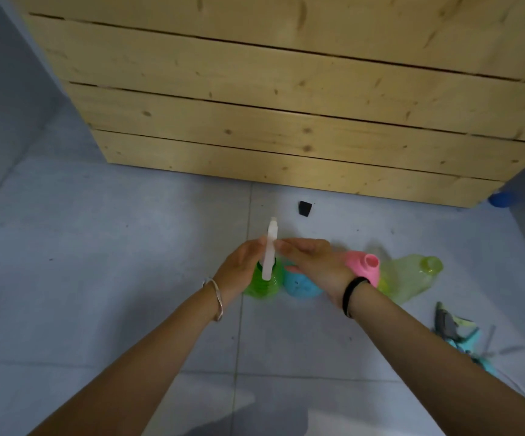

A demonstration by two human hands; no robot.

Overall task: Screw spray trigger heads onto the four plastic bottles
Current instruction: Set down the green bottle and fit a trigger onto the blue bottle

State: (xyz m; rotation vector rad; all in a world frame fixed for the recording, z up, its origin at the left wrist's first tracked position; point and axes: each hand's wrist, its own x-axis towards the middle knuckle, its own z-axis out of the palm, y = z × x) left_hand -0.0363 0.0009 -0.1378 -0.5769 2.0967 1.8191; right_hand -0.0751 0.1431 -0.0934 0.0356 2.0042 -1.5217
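Two bare forearms reach forward over the tiled floor. The left hand wraps the green bottle, grip clamped. The right hand, fingers flat and apart, touches the white trigger head atop it. Wooden crate beyond.

Indoor room, likely a home or a bare storage/utility space; exact type can't be pinned down. Pale grey tiled floor with visible grout lines and small dark specks of dirt. Big unfinished pine plank crate with knots and gaps between boards stands on the floor at the far side. Plain grey wall at far left. Work happens directly on the floor, no furniture. Small black scrap lies near the crate's bottom edge. Blue rounded object peeks out by the crate's right corner. Dim lighting.
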